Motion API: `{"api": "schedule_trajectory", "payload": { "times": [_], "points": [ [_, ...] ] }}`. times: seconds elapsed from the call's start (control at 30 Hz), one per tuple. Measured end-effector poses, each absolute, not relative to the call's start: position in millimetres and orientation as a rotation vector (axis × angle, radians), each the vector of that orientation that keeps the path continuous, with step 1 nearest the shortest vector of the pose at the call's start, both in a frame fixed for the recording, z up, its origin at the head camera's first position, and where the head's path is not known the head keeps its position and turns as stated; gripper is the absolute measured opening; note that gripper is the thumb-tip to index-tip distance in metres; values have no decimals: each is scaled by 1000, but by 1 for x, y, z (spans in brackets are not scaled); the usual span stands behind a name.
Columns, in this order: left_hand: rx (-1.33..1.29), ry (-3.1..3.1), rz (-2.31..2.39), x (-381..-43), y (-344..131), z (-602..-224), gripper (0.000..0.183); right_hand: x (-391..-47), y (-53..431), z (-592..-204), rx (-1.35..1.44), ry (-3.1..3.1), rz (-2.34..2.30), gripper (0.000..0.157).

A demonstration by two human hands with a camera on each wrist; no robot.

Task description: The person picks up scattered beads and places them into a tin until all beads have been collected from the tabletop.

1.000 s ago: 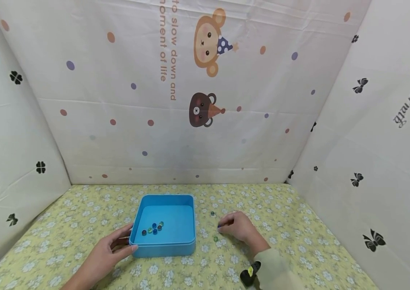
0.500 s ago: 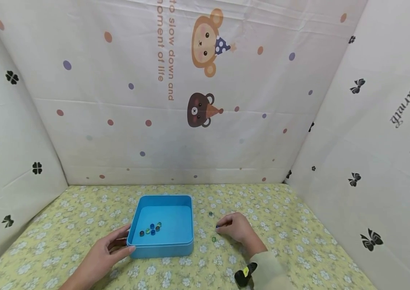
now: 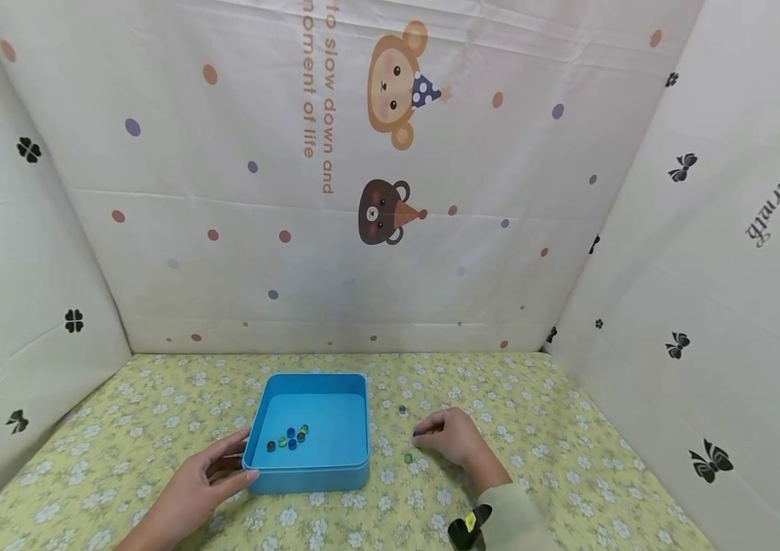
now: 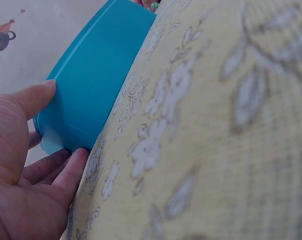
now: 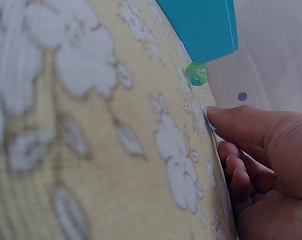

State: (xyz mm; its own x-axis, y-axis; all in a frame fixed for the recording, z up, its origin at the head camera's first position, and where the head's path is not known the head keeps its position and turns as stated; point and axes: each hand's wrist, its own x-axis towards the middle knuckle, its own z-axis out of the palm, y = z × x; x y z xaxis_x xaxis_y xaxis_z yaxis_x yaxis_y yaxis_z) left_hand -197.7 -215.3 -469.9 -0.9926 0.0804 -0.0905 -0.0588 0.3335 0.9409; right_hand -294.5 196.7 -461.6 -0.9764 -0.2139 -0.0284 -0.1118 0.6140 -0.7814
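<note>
A square blue plastic box (image 3: 337, 428) rests on the flowered cloth, with several blue, green and brown marbles (image 3: 292, 444) lying on its floor. My left hand (image 3: 200, 478) holds the box's front left corner, thumb against the front wall (image 4: 91, 75) and fingers along the left side. To the right of the box, my right hand (image 3: 455, 438) pinches a blue marble (image 3: 416, 434) between thumb and forefinger, down at the cloth. Most of that marble is covered by the fingertips. A green marble (image 3: 408, 458) lies just nearer than the right fingertips; another dark greenish marble (image 3: 402, 410) is farther back.
Yellow cloth (image 3: 500, 398) with white flowers covers the table. White printed fabric walls stand at the back (image 3: 321, 268), on the left (image 3: 11, 268) and on the right (image 3: 638, 268). A black wrist strap (image 3: 468, 528) sits at the right sleeve.
</note>
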Motion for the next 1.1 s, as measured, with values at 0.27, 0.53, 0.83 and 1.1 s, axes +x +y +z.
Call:
{"api": "schedule_trajectory", "payload": {
  "times": [0.27,0.53,0.83,1.1],
  "points": [
    [26,2472,1735,-198,-216,-470,81,-295,196,-464,-264,2720,-1314,11],
    [20,2479,1731,-199,-216,-472,80,-294,193,-466,-234,2748,-1336,12],
    [19,2485,1721,-199,-214,-472,81,-295,198,-466,-178,2689,-1418,23],
    [17,2474,1724,-199,-215,-472,81,-295,203,-463,-261,2607,-1478,27]
  ]
}}
